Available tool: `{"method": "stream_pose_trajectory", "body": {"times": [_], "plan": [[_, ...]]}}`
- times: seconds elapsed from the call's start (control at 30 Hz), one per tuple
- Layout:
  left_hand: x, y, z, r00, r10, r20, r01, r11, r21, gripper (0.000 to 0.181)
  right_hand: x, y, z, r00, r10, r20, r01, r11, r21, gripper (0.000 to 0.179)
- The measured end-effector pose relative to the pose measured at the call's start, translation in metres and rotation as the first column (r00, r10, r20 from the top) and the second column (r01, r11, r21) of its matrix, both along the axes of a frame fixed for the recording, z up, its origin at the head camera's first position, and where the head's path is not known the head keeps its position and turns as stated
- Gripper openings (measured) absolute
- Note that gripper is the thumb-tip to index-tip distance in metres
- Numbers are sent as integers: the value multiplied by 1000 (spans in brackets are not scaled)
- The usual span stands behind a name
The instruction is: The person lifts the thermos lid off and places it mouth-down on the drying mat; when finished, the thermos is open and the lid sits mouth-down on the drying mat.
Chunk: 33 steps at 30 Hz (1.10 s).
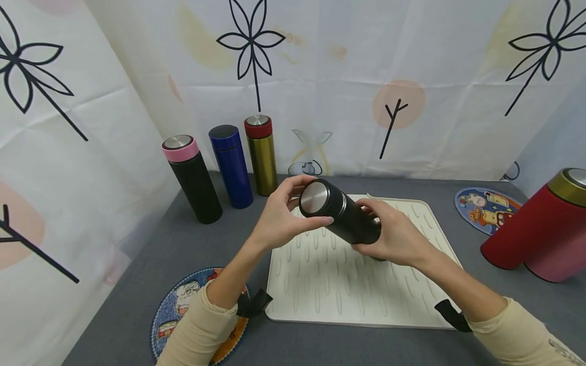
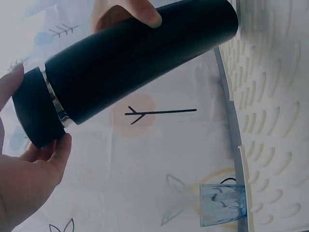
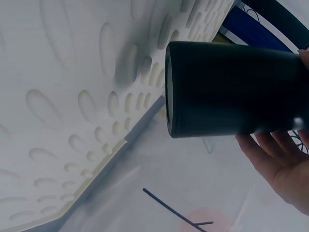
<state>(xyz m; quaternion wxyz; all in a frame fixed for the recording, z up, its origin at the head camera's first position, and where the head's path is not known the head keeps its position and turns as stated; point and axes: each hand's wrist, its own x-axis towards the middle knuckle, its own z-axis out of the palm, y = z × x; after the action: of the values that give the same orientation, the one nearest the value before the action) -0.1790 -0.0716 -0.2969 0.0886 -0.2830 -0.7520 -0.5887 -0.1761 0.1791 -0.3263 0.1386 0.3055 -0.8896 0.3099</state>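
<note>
Both my hands hold a black thermos bottle (image 1: 350,216) tilted above a cream ridged mat (image 1: 339,300). My left hand (image 1: 286,213) grips its black lid (image 2: 39,107), thumb on one side and fingers on the other. The lid has a silver top disc, and a silver ring shows between lid and body in the left wrist view. My right hand (image 1: 396,231) is wrapped round the lower body. The bottle's base, seen in the right wrist view, is clear of the mat.
At the back left stand a black bottle with pink lid (image 1: 194,183), a blue bottle (image 1: 232,170) and a gold bottle (image 1: 263,160). Red (image 1: 533,231) and pink (image 1: 556,259) bottles stand right, near a patterned coaster (image 1: 480,206). A bluish glass (image 2: 222,205) stands behind the mat; a round placemat (image 1: 169,310) lies front left.
</note>
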Motion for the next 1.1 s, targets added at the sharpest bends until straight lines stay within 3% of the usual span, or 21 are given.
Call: {"method": "stream_pose_trajectory", "body": {"times": [0.2,0.47,0.63,0.9,1.1], "plan": [[6,4,3,995,54,84,-58,997,43,67,5,-6,-3,995,-68,-75,68,998,-5,74],[12,7,6,974,114,196,-140,982,123,62,14,-15,-4,976,-172,-135,173,985,-4,76],[13,7,8,968,146,206,-183,968,171,60,16,-17,-4,963,-222,-153,225,974,-1,76],[4,0,5,966,126,227,-169,969,182,67,10,-7,-5,970,-237,-52,233,970,-71,78],[-15,-4,-9,950,144,278,-188,973,136,72,11,6,0,949,-306,78,313,942,-116,82]]}}
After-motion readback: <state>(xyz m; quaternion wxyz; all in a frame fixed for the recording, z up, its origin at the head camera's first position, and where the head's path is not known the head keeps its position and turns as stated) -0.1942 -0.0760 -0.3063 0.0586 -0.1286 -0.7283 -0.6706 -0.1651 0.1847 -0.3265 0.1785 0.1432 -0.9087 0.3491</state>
